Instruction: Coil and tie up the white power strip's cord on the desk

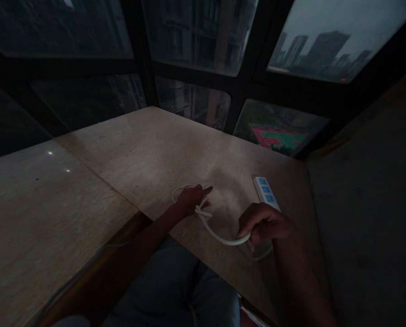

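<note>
A white power cord [223, 241] runs between my two hands above the pale tabletop, sagging in a curve. My left hand [190, 200] grips its looped part, with a small loop showing beyond the fingers and a crossing of cord beside the palm. One finger of that hand points away to the right. My right hand [266, 222] is closed on the cord, pinching it between thumb and fingers. Past the right hand, the cord dips and goes behind the right forearm. Just beyond that hand lies a white power strip [266, 193] with blue socket faces; its near end is hidden.
The stone-like tabletop [138, 150] has a seam at left and a cut-out front edge by my lap. Dark-framed windows [196, 95] border its far side. A grey wall [366, 204] rises close on the right. A thin cable [70, 279] runs along the left front edge.
</note>
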Available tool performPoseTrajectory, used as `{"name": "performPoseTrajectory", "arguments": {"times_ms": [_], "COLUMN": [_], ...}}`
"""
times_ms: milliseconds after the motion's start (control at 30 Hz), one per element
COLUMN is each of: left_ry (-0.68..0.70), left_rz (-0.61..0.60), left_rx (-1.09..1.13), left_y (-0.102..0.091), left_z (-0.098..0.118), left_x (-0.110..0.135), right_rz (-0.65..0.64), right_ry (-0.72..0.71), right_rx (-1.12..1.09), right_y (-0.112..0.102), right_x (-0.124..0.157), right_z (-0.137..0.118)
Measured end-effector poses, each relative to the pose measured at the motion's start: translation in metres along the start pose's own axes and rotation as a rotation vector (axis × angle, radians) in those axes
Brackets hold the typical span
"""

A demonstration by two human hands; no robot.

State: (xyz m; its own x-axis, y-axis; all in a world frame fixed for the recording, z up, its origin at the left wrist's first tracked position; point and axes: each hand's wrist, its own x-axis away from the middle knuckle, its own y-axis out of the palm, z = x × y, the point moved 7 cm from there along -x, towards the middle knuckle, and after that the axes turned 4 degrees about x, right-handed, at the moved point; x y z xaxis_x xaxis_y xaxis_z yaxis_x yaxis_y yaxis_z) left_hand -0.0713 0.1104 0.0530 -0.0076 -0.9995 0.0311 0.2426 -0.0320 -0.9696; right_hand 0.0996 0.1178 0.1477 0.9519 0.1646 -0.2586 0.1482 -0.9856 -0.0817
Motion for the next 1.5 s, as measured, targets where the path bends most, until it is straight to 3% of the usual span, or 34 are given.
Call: {"name": "performPoseTrajectory", "arguments": {"times_ms": [67,167,333,467,567,767,833,900,1000,1100,1300,1433,1500], "left_ry": [-0.005,-0.057,0.091,0.056,0.060,0.111,0.138,0.147,0.097,-0.033,-0.247,-0.369,-0.390], "left_rz": [-0.018,0.049,0.154,0.005,-0.117,-0.233,-0.245,-0.238,-0.227,-0.123,0.176,0.510,0.618], "left_rx": [0.004,0.130,0.685,1.207,1.393,1.362,1.360,1.338,1.311,1.385,1.475,1.615,1.725], "left_y": [0.004,0.000,-0.027,-0.045,-0.055,-0.054,-0.055,-0.057,-0.059,-0.059,-0.055,-0.056,-0.054], "left_z": [0.002,-0.005,-0.004,0.001,0.006,0.004,0.004,0.006,0.007,-0.002,-0.029,-0.060,-0.073], "left_x": [-0.006,-0.011,-0.005,0.000,0.004,0.006,0.007,0.007,0.007,0.005,0.003,0.010,0.016], "right_rz": [-0.098,-0.231,-0.240,-0.067,0.136,0.538,0.620,0.635,0.546,0.500,0.617,0.726,0.790], "right_ry": [0.059,0.160,0.349,0.523,0.541,0.565,0.596,0.587,0.575,0.563,0.555,0.625,0.639], "right_rx": [-0.017,0.000,0.014,0.026,0.066,0.062,0.082,0.110,0.172,0.168,0.091,0.019,-0.024], "right_y": [0.016,0.035,0.034,0.011,-0.010,-0.045,-0.051,-0.053,-0.050,-0.050,-0.060,-0.065,-0.069], "right_x": [-0.013,-0.023,-0.023,-0.018,-0.016,0.001,0.008,0.010,0.006,0.004,0.005,0.014,0.020], "right_z": [0.008,0.022,0.051,0.080,0.094,0.104,0.100,0.092,0.086,0.089,0.093,0.101,0.105]}}
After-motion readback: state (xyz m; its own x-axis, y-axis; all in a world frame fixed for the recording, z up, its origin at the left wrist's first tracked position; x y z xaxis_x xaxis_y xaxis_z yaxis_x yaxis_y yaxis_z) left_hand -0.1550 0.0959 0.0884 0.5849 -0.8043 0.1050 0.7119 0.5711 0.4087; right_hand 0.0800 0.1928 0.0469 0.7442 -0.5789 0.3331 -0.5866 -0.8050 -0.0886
